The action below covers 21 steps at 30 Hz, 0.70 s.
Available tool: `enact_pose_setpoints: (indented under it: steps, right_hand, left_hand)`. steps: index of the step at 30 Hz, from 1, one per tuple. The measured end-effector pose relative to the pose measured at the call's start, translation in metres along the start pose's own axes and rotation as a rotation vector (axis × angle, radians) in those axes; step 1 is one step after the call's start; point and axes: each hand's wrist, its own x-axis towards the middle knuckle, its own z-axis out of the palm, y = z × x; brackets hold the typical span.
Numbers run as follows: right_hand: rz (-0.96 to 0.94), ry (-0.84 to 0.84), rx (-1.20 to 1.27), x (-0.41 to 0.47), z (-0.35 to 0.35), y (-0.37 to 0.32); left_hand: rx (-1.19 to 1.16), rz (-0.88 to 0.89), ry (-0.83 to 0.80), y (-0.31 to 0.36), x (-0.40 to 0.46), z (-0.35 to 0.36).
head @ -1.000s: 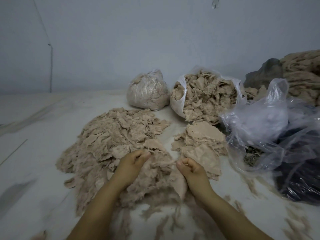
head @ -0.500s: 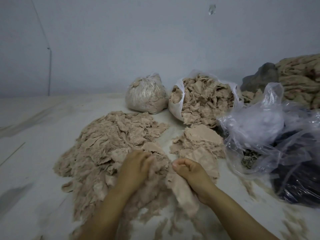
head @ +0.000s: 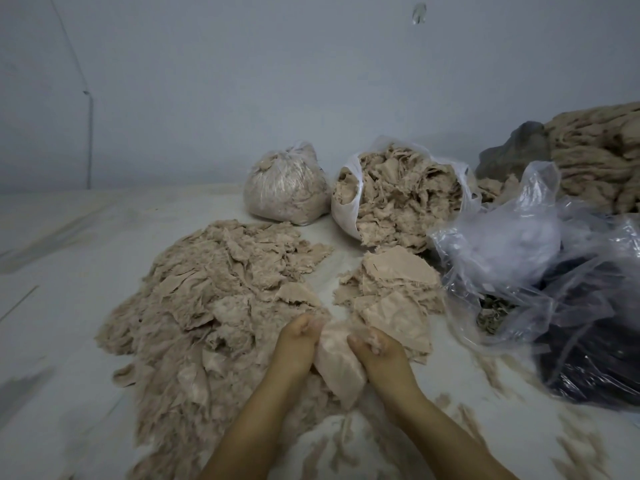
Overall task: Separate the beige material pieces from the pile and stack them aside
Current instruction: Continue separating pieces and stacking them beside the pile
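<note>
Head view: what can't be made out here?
- Fingertips of left hand and right hand: motion-blurred, buried in the beige piece.
- Dark contents of the clear bag: veiled by crumpled plastic, cut off by the right edge.
- Tied bag: contents blurred by film.

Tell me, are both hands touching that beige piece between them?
Touching. The head view shows the left hand and the right hand each gripping the top edge of the beige piece, which hangs between them.

Both forearms bare to the frame edge (no sleeves, rings or watch visible).
</note>
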Motion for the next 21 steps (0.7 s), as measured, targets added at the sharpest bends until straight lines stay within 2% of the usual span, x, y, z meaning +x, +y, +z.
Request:
enact_pose_setpoints:
  steps: [3,7,10,11,13,15,16,17,19,21]
  right_hand:
    - [-0.066,-0.032,-0.021,-0.001,0.004,-0.003]
    - [-0.079,0.111,0.012,0.004,0.007,0.0]
    - [0.02,0.258,0.071,0.01,-0.009,0.008]
    - [0.047,0.258,0.072,0.009,-0.013,0.011]
    - [0.112,0.12,0.142,0.004,-0.01,0.007]
    - [0.187,-0.112,0.256,-0.003,0.003,0.002]
    - [0.204,-0.181,0.325,-0.006,0.01,-0.001]
    - [0.219,-0.179,0.4,-0.006,0.015,-0.003]
    - [0.221,-0.014,0.542,-0.002,0.018,-0.005]
    - [0.133,0.139,0.559,0.005,0.014,-0.005]
  left_hand:
    - [-0.024,0.032,-0.038,0.0,-0.001,0.003]
    - [-0.049,0.082,0.173,-0.002,0.001,0.008]
    - [-0.103,0.097,0.301,-0.001,0.009,-0.007]
    - [-0.091,0.104,0.323,0.0,0.011,-0.012]
    - [-0.04,0.129,0.292,0.001,0.012,-0.012]
    - [-0.03,0.153,0.193,-0.002,0.007,0.001]
    - [-0.044,0.165,0.143,-0.005,0.003,0.008]
    - [-0.057,0.178,0.109,-0.008,0.0,0.013]
    - [-0.045,0.224,0.145,-0.014,0.0,0.012]
    - [-0.026,0.278,0.22,-0.018,0.006,0.002]
